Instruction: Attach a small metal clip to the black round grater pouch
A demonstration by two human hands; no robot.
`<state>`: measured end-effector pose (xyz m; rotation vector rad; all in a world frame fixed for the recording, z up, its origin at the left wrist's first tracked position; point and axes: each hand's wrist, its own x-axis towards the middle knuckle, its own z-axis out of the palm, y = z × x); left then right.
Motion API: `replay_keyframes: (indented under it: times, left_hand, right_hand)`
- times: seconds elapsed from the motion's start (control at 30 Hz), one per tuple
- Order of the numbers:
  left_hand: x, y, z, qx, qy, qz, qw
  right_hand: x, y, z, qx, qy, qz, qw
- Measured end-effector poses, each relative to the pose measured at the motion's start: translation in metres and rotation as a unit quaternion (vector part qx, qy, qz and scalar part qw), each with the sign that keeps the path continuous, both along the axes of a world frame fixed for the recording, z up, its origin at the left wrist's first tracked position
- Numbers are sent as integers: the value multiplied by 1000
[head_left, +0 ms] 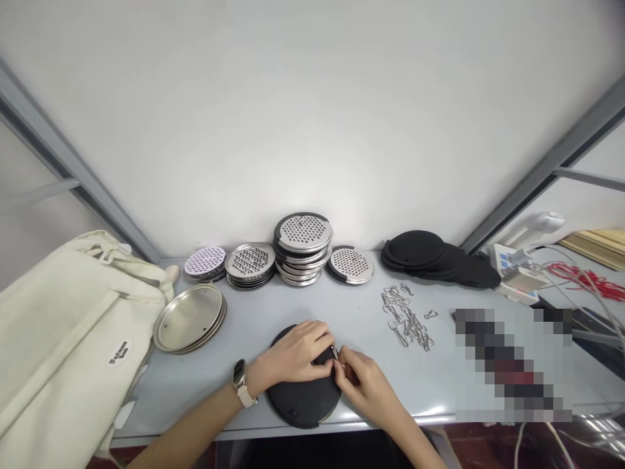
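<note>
A flat black round case (pixel 303 405) lies at the table's front edge with a small hole near its lower rim. My left hand (pixel 300 352), a watch on its wrist, rests over the case, with fingers and thumb closed on its right side. From the right, my right hand (pixel 364 384) pinches a small metal carabiner clip (pixel 334 352) at the case's rim. Whether the clip passes through the case is hidden by my fingers. Several loose carabiner clips (pixel 409 319) lie in a pile to the right.
Stacks of round metal graters (pixel 251 260) stand along the wall, with a taller stack (pixel 303 233) in the middle. Round metal plates (pixel 190 318) lie at left beside a cream canvas bag (pixel 73 352). More black round cases (pixel 415 251) are piled back right, near a power strip (pixel 520 273).
</note>
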<state>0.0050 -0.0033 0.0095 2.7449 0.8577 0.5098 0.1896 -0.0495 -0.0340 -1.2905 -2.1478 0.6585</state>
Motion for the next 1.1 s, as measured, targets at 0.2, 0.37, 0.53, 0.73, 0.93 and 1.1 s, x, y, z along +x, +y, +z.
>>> replay_keyframes:
  times: [0.2, 0.37, 0.53, 0.73, 0.93, 1.1]
  left_hand:
    - [0, -2, 0, 22, 10, -1, 1000]
    - [-1, -3, 0, 29, 2, -8, 1000]
    - [-1, -3, -1, 34, 0, -13, 999]
    - [-1, -4, -2, 38, 6, -14, 999]
    - [-2, -2, -6, 53, 6, -20, 998]
    - [-3, -4, -7, 58, 9, -25, 998]
  right_hand:
    - [-1, -1, 2, 10, 14, 4, 1000]
    - [-1, -2, 1, 30, 24, 3, 999]
    - [1, -2, -1, 51, 30, -5, 998]
    - [0, -3, 3, 43, 26, -4, 999]
    - [0, -4, 1, 55, 3, -25, 998]
    - [-1, -5, -2, 67, -29, -40, 997]
